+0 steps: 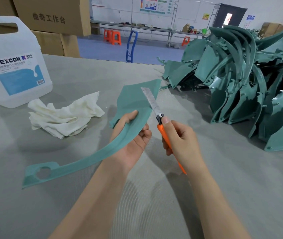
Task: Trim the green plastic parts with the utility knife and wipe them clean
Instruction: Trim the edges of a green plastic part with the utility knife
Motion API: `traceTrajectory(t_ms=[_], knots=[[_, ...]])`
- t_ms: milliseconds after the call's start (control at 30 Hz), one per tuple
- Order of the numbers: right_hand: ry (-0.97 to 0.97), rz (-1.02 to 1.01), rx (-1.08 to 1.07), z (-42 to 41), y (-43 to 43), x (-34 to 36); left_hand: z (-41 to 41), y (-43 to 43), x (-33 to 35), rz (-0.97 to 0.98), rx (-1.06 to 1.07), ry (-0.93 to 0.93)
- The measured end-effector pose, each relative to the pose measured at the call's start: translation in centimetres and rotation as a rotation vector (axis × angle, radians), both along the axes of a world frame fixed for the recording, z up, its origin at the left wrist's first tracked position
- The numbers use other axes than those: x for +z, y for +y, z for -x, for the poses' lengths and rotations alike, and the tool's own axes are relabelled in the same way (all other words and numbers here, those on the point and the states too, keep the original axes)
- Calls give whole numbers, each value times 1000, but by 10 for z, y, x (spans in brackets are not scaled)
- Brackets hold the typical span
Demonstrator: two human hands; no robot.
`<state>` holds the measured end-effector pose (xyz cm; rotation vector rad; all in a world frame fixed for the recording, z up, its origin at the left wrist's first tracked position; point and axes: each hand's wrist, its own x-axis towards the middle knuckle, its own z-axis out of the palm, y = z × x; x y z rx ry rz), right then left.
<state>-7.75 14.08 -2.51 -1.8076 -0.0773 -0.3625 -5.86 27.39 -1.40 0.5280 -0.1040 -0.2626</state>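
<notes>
My left hand (131, 135) grips a long curved green plastic part (133, 100) near its wide upper end, thumb on top. The part's narrow tail, with a round hole, reaches down to the left over the table. My right hand (180, 137) holds an orange utility knife (161, 130), thumb near the black blade slider. The extended blade (150, 99) lies along the right edge of the part's wide end. A crumpled white cloth (63, 116) lies on the table to the left.
A large white DEXCON jug (14, 66) stands at the far left of the grey table (223, 178). A big pile of green plastic parts (244, 83) fills the right side. Cardboard boxes (51, 19) stack behind the jug.
</notes>
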Motion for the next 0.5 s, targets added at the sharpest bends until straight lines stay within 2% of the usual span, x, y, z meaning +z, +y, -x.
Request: traceTrajectory(t_ms=[367, 500], knots=[[-7, 80, 75, 2, 5, -2, -4, 2, -2, 27, 59, 50], [-13, -16, 27, 2, 3, 0, -2, 1, -1, 15, 33, 22]])
